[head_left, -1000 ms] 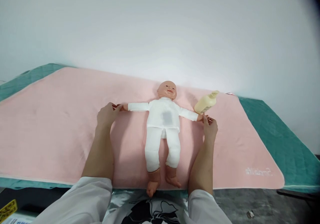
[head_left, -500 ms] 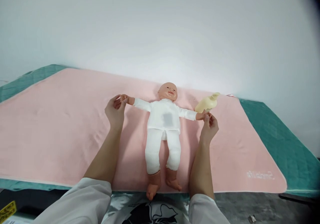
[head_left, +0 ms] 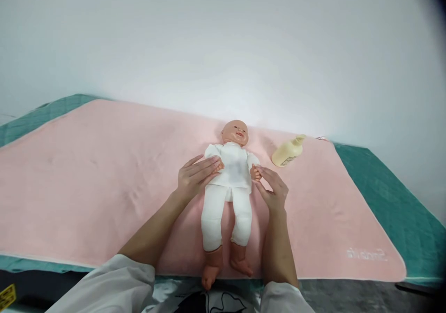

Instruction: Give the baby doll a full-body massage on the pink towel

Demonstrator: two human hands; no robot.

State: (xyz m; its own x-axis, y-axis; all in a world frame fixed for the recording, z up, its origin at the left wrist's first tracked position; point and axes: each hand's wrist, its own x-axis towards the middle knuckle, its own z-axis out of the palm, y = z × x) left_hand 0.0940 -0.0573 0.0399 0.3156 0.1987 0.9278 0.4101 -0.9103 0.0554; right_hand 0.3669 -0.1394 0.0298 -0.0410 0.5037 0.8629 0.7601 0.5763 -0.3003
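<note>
A baby doll point(head_left: 229, 164) with a bald head, white cloth body and bare feet lies face up on a pink mat point(head_left: 104, 178). Its arms are bent, with both hands beside its torso. My left hand point(head_left: 197, 176) touches the doll's hand at the left, its fingers stretched out over the wrist and partly hiding the doll's forearm. At the right, my right hand point(head_left: 273, 187) has its thumb and fingers apart around the doll's other hand, with fingertips against it.
A pale yellow pump bottle point(head_left: 287, 152) lies on the mat right of the doll's head. Teal padding point(head_left: 390, 201) shows beneath the mat's edges. A white wall point(head_left: 223, 48) rises behind.
Both my hands have moved inward, bringing the doll's arms from spread wide to bent beside its torso. My fingers have gone from pinching the doll's hands to a looser, straighter pose.
</note>
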